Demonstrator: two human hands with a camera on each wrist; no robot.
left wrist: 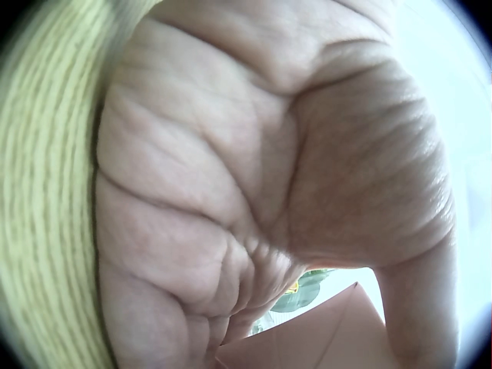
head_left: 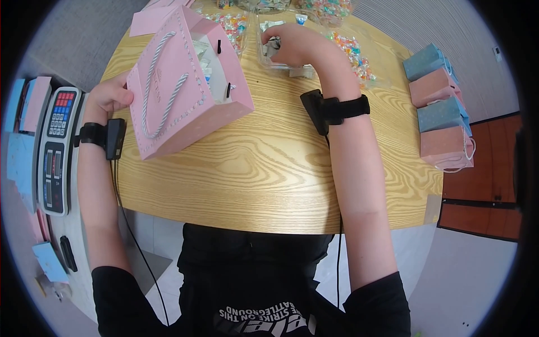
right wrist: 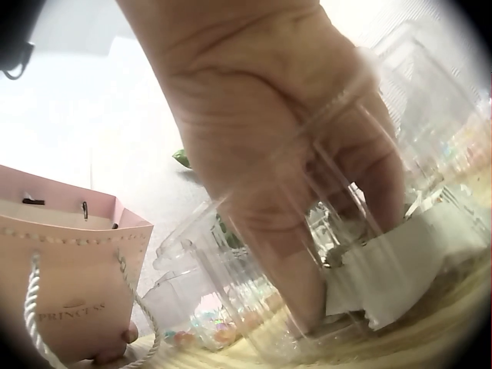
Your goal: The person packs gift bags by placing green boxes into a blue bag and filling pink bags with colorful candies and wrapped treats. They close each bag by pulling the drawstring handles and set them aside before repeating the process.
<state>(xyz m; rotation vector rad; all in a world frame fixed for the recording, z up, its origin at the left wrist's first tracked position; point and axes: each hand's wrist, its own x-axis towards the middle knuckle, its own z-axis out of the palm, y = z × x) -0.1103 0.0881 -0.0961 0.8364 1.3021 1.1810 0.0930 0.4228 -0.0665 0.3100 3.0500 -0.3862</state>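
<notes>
A pink paper gift bag (head_left: 174,84) with white rope handles stands tilted on the table, and small packets (head_left: 203,53) show through its open top. My left hand (head_left: 110,94) holds the bag at its left side, the bag between thumb and fingers in the left wrist view. Its fingertips show by the bag's lower edge in the right wrist view. My right hand (head_left: 295,46) reaches down into a clear plastic box (right wrist: 384,115), fingers curled around a small white and silvery packet (right wrist: 384,269). Part of that packet is hidden behind the fingers.
Colourful wrapped candies (head_left: 356,56) lie in clear containers behind and right of the box. Several blue and pink gift bags (head_left: 435,90) stand along the right edge. A digital scale (head_left: 56,151) sits at the left, with flat blue and pink bags (head_left: 22,151) beyond it.
</notes>
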